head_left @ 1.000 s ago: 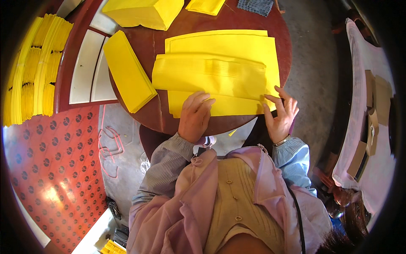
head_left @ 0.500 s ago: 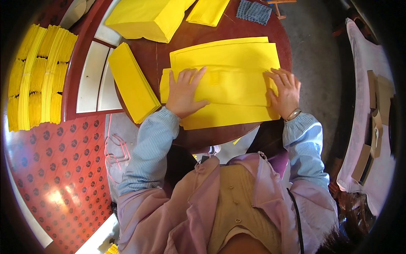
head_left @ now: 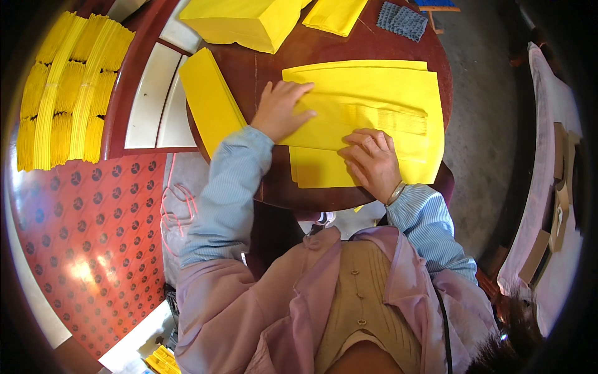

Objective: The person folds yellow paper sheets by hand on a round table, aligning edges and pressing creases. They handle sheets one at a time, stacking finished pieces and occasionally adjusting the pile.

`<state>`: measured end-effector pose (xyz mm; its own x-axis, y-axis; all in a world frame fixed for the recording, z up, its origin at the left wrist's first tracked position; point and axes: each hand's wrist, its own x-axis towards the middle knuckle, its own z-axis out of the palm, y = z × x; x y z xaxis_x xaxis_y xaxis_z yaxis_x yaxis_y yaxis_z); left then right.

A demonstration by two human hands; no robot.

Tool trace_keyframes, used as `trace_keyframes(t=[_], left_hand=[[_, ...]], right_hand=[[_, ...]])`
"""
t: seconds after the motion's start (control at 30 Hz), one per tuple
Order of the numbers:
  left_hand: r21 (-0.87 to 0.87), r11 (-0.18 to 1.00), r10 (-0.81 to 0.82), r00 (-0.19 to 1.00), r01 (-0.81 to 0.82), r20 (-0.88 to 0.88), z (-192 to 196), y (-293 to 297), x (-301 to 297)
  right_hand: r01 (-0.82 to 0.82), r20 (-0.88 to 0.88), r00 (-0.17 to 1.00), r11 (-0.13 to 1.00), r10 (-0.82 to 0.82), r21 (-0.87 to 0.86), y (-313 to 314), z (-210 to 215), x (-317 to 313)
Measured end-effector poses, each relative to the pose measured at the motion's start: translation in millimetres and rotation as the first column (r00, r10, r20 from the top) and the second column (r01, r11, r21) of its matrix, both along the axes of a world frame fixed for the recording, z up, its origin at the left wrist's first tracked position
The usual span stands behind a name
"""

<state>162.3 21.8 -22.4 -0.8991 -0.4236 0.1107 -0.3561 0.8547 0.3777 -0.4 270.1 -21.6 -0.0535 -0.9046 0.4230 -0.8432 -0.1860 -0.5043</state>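
One folded yellow sheet (head_left: 330,124) atop flat yellow sheets (head_left: 367,76)

Head view: it lies on the table (head_left: 245,65), right of a yellow stack (head_left: 210,93). The left hand (head_left: 281,112) spreads over its left end, grip released; the right hand (head_left: 374,161) bends its fingers at the lower edge, and whether that grip pinches I cannot tell.

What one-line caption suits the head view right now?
Left hand and right hand on layered yellow sheets, a long yellow stack to their left, on a dark red table.
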Motion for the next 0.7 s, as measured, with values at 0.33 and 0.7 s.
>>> trace_keyframes(t=[0.33, 0.7], left_hand=[[0.330, 0.940, -0.054, 0.993, 0.086, -0.105, 1.3, -18.8, 16.6], [0.019, 0.995, -0.084, 0.926, 0.098, -0.368, -10.8, 63.1, 8.6]], right_hand=[[0.000, -0.071, 0.998, 0.998, 0.004, 0.059, -11.3, -16.2, 19.1], [-0.027, -0.024, 0.999, 0.997, 0.028, 0.076, -12.4, -17.6, 11.7]])
